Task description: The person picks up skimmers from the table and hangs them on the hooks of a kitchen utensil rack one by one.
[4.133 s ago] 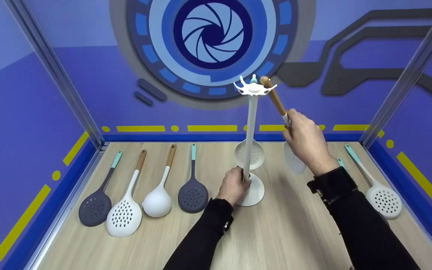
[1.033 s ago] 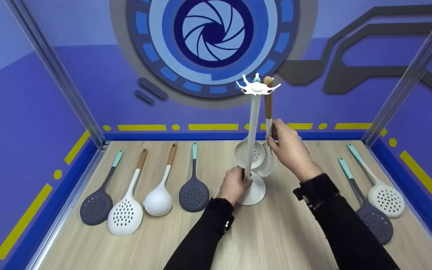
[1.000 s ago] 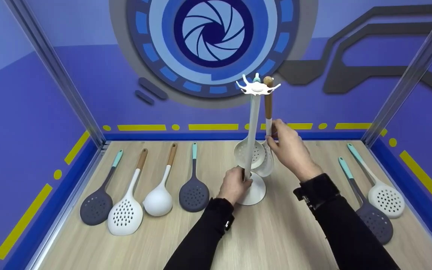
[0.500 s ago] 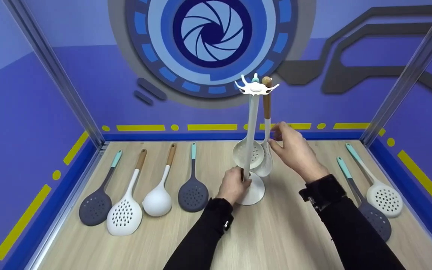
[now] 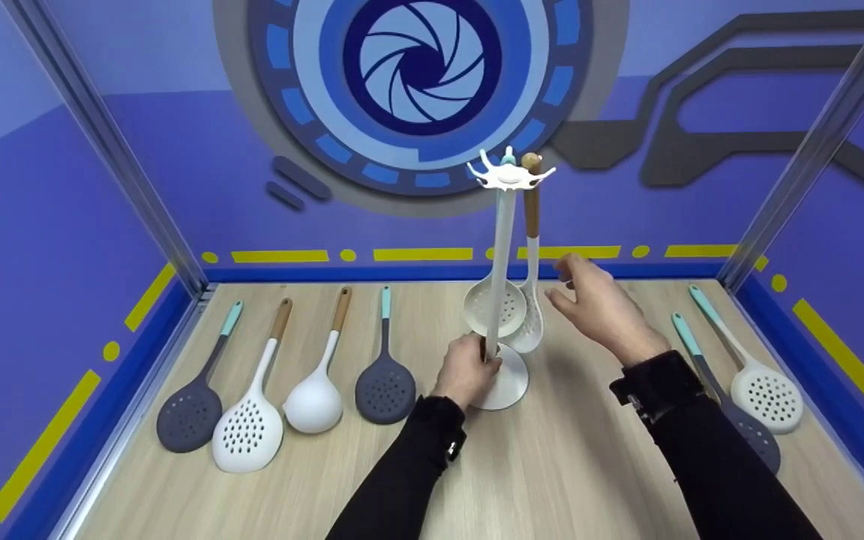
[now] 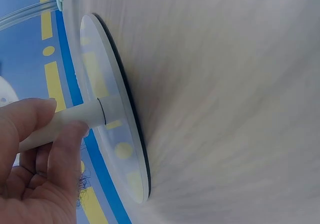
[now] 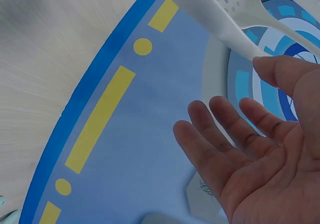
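Note:
A white utensil stand (image 5: 502, 247) with a ring of hooks on top stands on a round base (image 6: 120, 109). My left hand (image 5: 468, 369) grips its pole just above that base, thumb and fingers curled round it in the left wrist view. On the stand hangs a white slotted spoon (image 5: 532, 262) with a wooden handle. Beside it, partly behind the pole, hangs a cream skimmer (image 5: 480, 306) with a teal handle end. My right hand (image 5: 601, 306) is just right of the slotted spoon, holding nothing, its fingers spread in the right wrist view.
Left on the wooden table (image 5: 552, 465) lie a dark skimmer (image 5: 190, 417), a white slotted turner (image 5: 248, 435), a white ladle (image 5: 313, 405) and another dark skimmer (image 5: 385, 391). At right are a cream skimmer (image 5: 768, 401) and a dark one (image 5: 751, 435). Blue panels enclose the table.
The slotted spoon was brought to the stand and hung on a hook. My right hand let go of it and drew back to the right. My left hand stayed on the pole.

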Demonstrator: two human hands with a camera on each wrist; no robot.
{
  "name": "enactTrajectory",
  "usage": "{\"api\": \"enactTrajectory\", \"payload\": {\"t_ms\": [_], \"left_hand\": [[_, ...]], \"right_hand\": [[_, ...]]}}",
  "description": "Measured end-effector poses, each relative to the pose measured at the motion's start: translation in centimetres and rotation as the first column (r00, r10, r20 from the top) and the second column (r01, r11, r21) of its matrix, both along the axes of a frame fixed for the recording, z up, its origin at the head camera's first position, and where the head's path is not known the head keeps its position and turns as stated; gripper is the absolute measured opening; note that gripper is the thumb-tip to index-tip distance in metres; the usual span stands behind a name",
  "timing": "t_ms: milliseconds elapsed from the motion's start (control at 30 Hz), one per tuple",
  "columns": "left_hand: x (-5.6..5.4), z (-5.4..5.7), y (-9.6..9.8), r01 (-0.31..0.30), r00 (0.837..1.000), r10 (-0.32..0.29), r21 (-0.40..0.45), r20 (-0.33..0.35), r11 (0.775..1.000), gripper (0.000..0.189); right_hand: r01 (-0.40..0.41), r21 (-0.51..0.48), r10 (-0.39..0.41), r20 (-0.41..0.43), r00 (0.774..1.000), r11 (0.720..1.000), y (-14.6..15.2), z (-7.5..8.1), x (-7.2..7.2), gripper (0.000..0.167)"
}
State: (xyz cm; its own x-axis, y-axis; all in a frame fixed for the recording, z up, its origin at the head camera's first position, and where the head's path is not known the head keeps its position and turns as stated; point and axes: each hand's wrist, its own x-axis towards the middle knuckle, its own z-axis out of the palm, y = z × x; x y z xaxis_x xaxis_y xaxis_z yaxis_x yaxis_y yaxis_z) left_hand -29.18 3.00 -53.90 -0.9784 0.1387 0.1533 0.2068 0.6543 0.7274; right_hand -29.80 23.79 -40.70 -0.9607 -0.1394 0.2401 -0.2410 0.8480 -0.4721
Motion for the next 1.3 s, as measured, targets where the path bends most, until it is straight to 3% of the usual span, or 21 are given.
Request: {"api": "enactTrajectory", "payload": {"t_ms": [533,900,1300], "left_hand": [[0.0,0.1,-0.1,0.003,1.000,-0.003,-0.010,0.015,1.000,0.016],[0.0,0.0,-0.2,0.004,1.000,-0.004,-0.025,-0.006,1.000,0.016],[0.0,0.0,-0.1,0.001,1.000,-0.001,-0.022,-0.003,1.000,0.017]], "right_hand": [[0.008,0.080,-0.015,0.090,0.996,0.997,2.4,-0.9,0.0,0.046],[0.034,0.122,-0.056,0.184,0.981,0.992,4.9,-1.9,0.0,0.052],[0.027,0.149,-0.059,0.213,0.975,0.989,7.6,-2.7,0.3,0.050]]}}
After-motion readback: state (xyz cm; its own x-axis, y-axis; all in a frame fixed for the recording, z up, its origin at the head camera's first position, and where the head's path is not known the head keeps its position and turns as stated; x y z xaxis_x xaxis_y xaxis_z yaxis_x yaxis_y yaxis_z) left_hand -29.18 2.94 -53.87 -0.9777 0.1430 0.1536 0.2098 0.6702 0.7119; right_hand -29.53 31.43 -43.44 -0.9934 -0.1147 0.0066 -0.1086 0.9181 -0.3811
